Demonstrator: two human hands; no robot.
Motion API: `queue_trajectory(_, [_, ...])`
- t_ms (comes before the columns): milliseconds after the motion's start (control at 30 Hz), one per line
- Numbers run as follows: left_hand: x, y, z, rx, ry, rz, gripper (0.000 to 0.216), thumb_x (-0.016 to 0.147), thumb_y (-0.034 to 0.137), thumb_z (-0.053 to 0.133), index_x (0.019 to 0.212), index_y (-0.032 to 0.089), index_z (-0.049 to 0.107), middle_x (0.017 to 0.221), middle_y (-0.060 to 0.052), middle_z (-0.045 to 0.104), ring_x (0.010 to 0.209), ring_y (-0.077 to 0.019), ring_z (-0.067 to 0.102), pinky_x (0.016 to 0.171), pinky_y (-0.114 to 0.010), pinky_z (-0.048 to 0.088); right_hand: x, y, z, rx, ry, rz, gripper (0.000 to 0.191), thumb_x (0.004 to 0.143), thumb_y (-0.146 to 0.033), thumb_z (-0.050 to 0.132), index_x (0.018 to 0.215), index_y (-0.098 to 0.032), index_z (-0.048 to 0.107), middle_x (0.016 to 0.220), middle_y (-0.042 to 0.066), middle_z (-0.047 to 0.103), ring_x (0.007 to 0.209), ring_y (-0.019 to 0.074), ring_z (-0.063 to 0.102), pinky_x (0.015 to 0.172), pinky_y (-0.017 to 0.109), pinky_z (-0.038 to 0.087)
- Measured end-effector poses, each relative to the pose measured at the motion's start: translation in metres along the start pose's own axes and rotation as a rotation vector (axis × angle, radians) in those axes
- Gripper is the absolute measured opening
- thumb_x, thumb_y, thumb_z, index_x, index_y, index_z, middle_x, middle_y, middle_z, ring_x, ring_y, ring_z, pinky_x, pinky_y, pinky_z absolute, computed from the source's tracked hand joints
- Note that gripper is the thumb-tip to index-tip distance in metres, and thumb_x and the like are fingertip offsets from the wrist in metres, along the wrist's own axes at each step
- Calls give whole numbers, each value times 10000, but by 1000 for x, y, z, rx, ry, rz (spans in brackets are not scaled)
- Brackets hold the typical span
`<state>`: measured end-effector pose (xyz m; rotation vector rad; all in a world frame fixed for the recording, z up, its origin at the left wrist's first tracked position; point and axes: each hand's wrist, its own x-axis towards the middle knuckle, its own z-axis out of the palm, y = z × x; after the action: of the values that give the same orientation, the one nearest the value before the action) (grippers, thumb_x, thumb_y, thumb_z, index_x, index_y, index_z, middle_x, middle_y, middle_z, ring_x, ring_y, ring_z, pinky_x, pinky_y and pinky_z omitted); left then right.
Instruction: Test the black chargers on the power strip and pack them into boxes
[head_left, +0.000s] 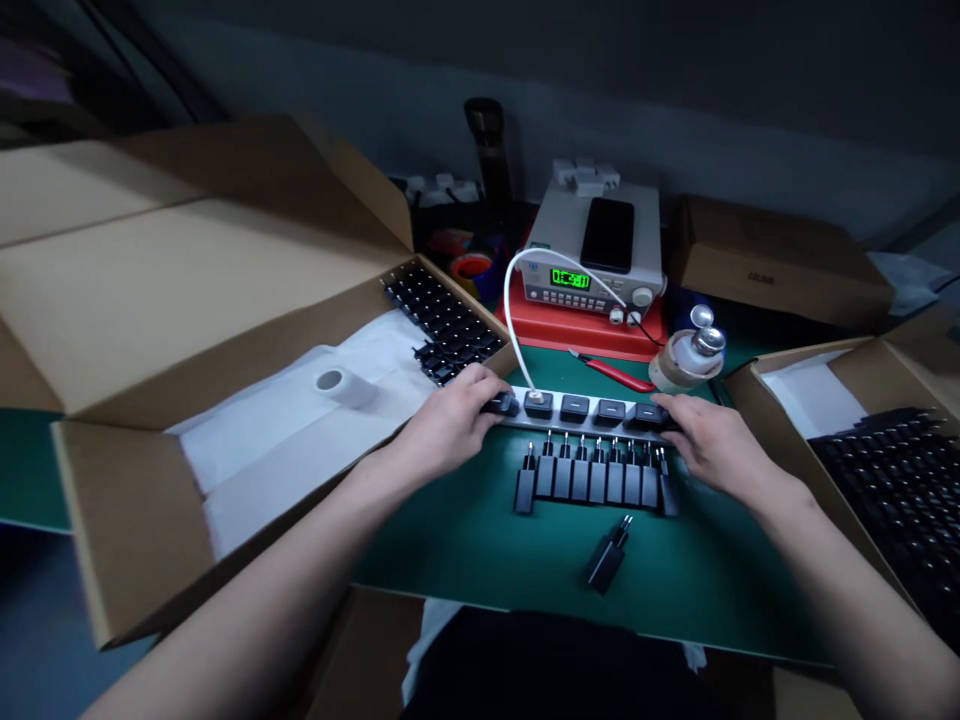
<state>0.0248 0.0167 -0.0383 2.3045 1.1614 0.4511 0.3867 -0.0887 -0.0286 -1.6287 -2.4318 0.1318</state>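
My left hand [456,420] is closed round a black plug-in charger [501,403] at the left end of a white power strip [555,424]. At the strip's right end my right hand [705,440] pinches another black charger [648,415], partly hidden by the fingers. Between the hands, more chargers sit in the strip. A white cable [507,300] runs into one charger [538,402] near the left end. In front of the strip lies a row of black chargers [598,482], pins pointing away from me. One loose charger [606,560] lies nearer me.
A bench meter [592,275] with a green display stands on a red base, a phone [608,235] on top. Red-handled cutters [619,375] and a pump bottle [686,360] lie nearby. Open cartons with chargers flank me, left [120,530] and right [757,385].
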Motion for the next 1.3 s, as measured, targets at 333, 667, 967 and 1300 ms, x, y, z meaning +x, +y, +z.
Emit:
queue_trajectory(333, [2,19,-7,-182,-121,37,529,840,240,668,1339,250,490,1203,-84,631,1105,-278,632,967,-447,527,94,-79,-10,361,242,-71,282,978,-326,619,1212,-170,598,1102,100,664,843,184,647,777,349,557])
queue_trajectory(667, [13,19,22,-248,-95,-2,493,778,199,744,1225,259,546,1177,-55,633,1088,-279,626,946,-440,508,120,-79,-9,691,294,33,50,930,-240,626,903,-203,647,906,31,699,855,192,652,798,344,520])
queue_trajectory(967, [1,28,3,-723,8,-2,466,725,212,760,1156,201,582,1175,-79,681,1059,-248,655,943,-405,524,102,-68,-5,236,222,-384,331,878,30,388,995,-186,610,973,82,679,911,205,638,778,334,532])
queue_trajectory(1300, [-3,-61,-121,-445,285,-462,729,745,233,729,1423,174,468,1115,-141,701,846,-242,688,714,-373,570,101,-61,3,217,262,-314,126,970,-140,585,1057,-213,639,1012,30,718,913,169,711,773,274,564])
